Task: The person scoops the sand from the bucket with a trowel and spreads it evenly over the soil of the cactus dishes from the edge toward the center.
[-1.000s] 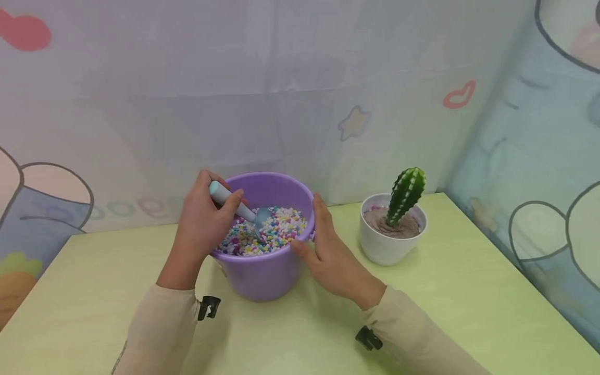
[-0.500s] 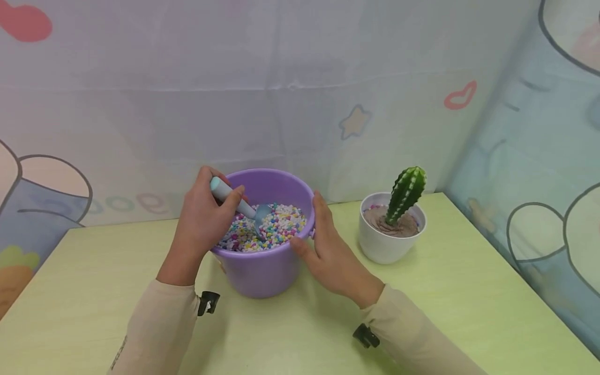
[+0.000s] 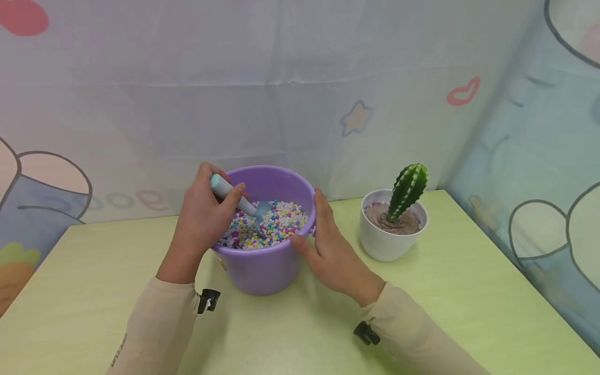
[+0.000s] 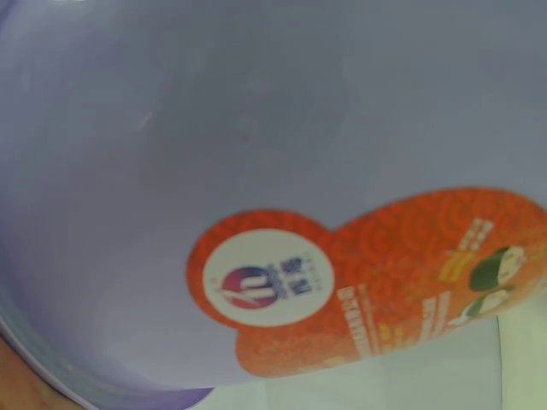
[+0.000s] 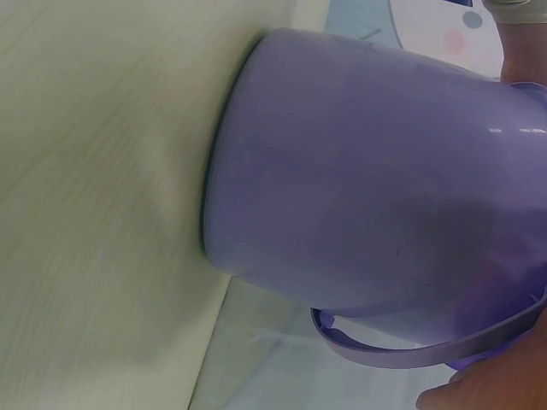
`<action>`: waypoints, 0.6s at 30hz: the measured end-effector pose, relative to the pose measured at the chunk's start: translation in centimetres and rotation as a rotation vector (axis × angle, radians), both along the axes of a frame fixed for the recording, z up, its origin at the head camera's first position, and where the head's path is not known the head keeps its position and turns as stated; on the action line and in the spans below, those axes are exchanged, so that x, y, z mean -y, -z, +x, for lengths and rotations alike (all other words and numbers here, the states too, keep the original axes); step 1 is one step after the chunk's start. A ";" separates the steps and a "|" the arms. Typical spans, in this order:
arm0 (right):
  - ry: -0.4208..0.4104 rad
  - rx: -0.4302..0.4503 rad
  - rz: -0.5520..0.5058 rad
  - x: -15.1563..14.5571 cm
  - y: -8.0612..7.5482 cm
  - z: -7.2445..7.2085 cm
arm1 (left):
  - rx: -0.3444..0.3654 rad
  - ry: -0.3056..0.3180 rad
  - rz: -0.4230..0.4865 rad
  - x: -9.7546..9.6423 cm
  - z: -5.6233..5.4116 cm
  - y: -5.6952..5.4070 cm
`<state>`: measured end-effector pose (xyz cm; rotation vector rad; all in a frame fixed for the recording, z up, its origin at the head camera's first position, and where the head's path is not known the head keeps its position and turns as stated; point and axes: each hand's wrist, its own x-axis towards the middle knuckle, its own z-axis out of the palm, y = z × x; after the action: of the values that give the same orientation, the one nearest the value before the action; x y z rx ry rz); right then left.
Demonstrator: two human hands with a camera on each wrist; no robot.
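In the head view a purple bucket (image 3: 264, 271) stands upright on the table, partly filled with small multicoloured pebble-like pieces (image 3: 288, 221). My left hand (image 3: 203, 213) grips the pale blue handle of a small scoop (image 3: 246, 204), whose translucent blue blade is tilted down and partly sunk in the pieces. On the bucket's right side rests my right hand (image 3: 335, 255), fingers extended along the outer wall and thumb at the front rim. The right wrist view shows the bucket's lowered handle (image 5: 427, 354) near that hand. An orange sticker (image 4: 402, 290) fills part of the left wrist view.
A white pot (image 3: 386, 245) with a green cactus (image 3: 407, 192) in brown filling stands right of the bucket. Behind the light green-yellow table (image 3: 469, 291) hangs a cartoon-printed cloth (image 3: 197, 125), and another printed panel is at the right.
The scene sits slightly higher in the head view. Hands, scoop and bucket keep nearly the same places relative to one another; the blade stays in the pieces.
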<state>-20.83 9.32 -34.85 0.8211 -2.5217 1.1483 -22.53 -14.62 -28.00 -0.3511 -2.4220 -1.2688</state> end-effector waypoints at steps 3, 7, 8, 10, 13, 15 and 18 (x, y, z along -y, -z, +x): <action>0.002 0.000 0.000 0.0 0.0 0.0 | -0.004 0.002 0.003 -0.1 0.0 0.0; 0.001 0.012 -0.006 0.2 0.1 0.1 | -0.002 0.003 0.004 0.1 0.2 0.1; -0.002 0.020 -0.007 0.3 0.2 0.2 | 0.004 0.002 0.002 0.2 0.3 0.2; -0.008 0.034 -0.007 0.3 0.3 0.3 | 0.012 0.003 0.000 0.3 0.4 0.4; -0.008 0.024 -0.006 0.2 0.4 0.4 | 0.018 0.015 0.005 0.3 0.4 0.5; -0.002 -0.001 -0.007 0.1 0.4 0.3 | 0.010 0.029 0.010 0.2 0.2 0.4; 0.005 -0.030 -0.005 0.1 0.2 0.1 | 0.006 0.043 0.017 0.2 -0.1 0.1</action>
<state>-20.73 9.25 -35.01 0.8242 -2.4950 1.1316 -22.59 -14.78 -28.08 -0.3966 -2.4198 -1.3090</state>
